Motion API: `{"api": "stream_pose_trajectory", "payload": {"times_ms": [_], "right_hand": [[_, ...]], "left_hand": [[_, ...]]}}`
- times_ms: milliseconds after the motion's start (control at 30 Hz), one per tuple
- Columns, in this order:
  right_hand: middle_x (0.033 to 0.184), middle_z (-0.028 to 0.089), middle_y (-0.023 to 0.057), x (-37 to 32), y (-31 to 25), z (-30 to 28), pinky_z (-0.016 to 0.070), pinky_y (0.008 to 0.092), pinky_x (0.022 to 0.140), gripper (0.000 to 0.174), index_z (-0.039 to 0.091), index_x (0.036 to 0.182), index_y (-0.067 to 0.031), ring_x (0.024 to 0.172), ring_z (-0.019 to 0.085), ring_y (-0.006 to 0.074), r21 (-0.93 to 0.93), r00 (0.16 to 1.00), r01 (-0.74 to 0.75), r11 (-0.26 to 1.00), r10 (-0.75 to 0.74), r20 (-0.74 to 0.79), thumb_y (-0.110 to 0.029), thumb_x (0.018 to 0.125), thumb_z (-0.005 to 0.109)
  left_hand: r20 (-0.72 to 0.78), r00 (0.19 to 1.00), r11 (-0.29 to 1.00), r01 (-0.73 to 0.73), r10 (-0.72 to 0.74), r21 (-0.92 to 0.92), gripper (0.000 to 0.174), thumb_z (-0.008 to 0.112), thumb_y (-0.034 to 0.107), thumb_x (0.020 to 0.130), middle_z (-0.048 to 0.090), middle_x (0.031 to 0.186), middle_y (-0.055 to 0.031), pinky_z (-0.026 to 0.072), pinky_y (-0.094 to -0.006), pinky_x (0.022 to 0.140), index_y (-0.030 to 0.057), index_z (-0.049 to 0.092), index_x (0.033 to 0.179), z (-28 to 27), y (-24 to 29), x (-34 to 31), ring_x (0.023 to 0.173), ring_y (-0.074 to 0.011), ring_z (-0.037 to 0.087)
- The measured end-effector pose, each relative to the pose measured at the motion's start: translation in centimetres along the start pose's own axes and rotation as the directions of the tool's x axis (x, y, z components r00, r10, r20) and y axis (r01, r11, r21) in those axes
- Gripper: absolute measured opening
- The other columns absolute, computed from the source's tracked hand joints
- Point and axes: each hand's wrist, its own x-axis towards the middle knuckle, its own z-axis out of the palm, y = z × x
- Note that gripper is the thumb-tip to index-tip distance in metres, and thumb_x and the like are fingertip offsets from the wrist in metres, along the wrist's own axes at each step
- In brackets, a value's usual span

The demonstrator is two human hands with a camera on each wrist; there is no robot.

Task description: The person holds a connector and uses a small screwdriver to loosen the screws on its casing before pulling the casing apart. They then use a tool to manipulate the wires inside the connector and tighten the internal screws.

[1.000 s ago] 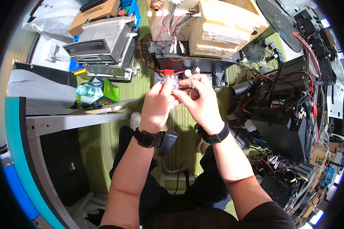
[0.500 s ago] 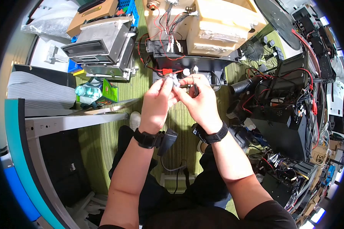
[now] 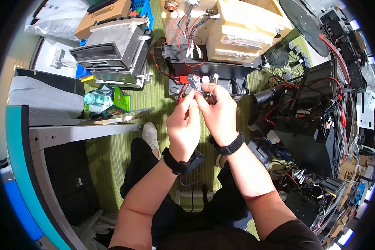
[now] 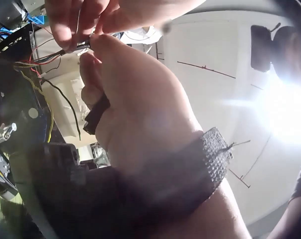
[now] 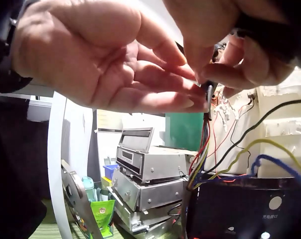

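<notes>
Both grips are clamped on the small wired connector [image 3: 193,80]: my left hand [image 3: 184,123] and right hand [image 3: 216,109] pinch it between touching fingertips, held up just near of the black chassis [image 3: 225,68], far centre.

Black chassis [image 3: 221,71], red wires [image 3: 171,76] crowded just ahead of left hand [image 3: 186,125]; green mat [image 3: 154,100] lay open leftward.
</notes>
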Motion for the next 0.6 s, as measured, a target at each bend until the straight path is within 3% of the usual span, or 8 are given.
{"api": "stream_pose_trajectory", "payload": {"times_ms": [33, 100, 233, 333, 400, 600], "right_hand": [[0.094, 0.067, 0.0139, 0.0, -0.2, 0.0, 0.0518, 0.0368, 0.072, 0.021, 0.064, 0.095, -0.0022, 0.085, 0.066, 0.0290, 0.033, 0.999, -0.045, 0.998, 0.044, 0.017, -0.014, 0.080, 0.072], [0.094, 0.067, 0.0141, 0.2, -0.8, -0.2, 0.0522, 0.0368, 0.071, 0.020, 0.064, 0.096, -0.0026, 0.084, 0.066, 0.0292, 0.021, 0.995, -0.079, 0.997, 0.077, 0.055, -0.014, 0.081, 0.071], [0.096, 0.067, 0.0147, 0.0, -1.1, 0.3, 0.0526, 0.0365, 0.073, 0.020, 0.065, 0.099, -0.0036, 0.084, 0.066, 0.0300, 0.089, 0.986, -0.124, 0.988, 0.112, 0.127, -0.012, 0.081, 0.070], [0.096, 0.066, 0.0148, 0.0, -0.8, 0.7, 0.0526, 0.0364, 0.074, 0.022, 0.066, 0.103, -0.0041, 0.085, 0.066, 0.0310, 0.119, 0.992, -0.007, 0.993, -0.008, 0.123, -0.009, 0.082, 0.068], [0.097, 0.066, 0.0150, 0.0, -0.8, 0.8, 0.0526, 0.0361, 0.075, 0.023, 0.066, 0.105, -0.0034, 0.086, 0.066, 0.0312, 0.144, 0.990, 0.011, 0.990, -0.031, 0.139, -0.005, 0.082, 0.065], [0.097, 0.066, 0.0156, 0.0, -0.9, 1.0, 0.0526, 0.0357, 0.078, 0.023, 0.067, 0.105, -0.0029, 0.086, 0.065, 0.0316, 0.194, 0.983, 0.115, 0.974, -0.140, 0.121, 0.001, 0.083, 0.060]], "left_hand": [[-0.004, 1.000, 1.000, 0.000, 0.000, 0.000, 0.029, 0.053, 0.003, 0.096, 0.067, 0.107, -0.0120, 0.0481, -0.0222, 0.083, -0.0049, 0.057, 0.123, -0.1, -0.2, 0.1, 0.093, -0.0101, 0.061], [-0.009, 0.994, 0.989, -0.107, 0.109, 0.097, 0.029, 0.052, 0.003, 0.096, 0.067, 0.107, -0.0131, 0.0480, -0.0233, 0.084, -0.0048, 0.057, 0.124, -0.2, -0.6, 0.3, 0.093, -0.0116, 0.062], [-0.040, 0.985, 0.976, -0.160, 0.168, 0.146, 0.029, 0.052, 0.004, 0.096, 0.067, 0.106, -0.0130, 0.0484, -0.0242, 0.084, -0.0051, 0.056, 0.124, -0.3, -1.0, 0.6, 0.093, -0.0122, 0.062], [-0.090, 0.993, 0.994, -0.063, 0.071, 0.089, 0.029, 0.055, 0.006, 0.096, 0.067, 0.103, -0.0119, 0.0484, -0.0230, 0.082, -0.0066, 0.057, 0.122, -0.8, -0.5, 1.2, 0.090, -0.0112, 0.062], [-0.071, 0.985, 0.988, 0.157, -0.157, 0.000, 0.030, 0.057, 0.007, 0.095, 0.068, 0.100, -0.0114, 0.0484, -0.0214, 0.081, -0.0082, 0.057, 0.120, -1.4, 0.5, 1.5, 0.088, -0.0098, 0.063], [-0.149, 0.981, 0.991, 0.119, -0.127, -0.064, 0.030, 0.065, 0.008, 0.089, 0.071, 0.095, -0.0135, 0.0519, -0.0233, 0.074, -0.0068, 0.061, 0.114, -1.8, -0.1, 2.9, 0.083, -0.0108, 0.066]]}}
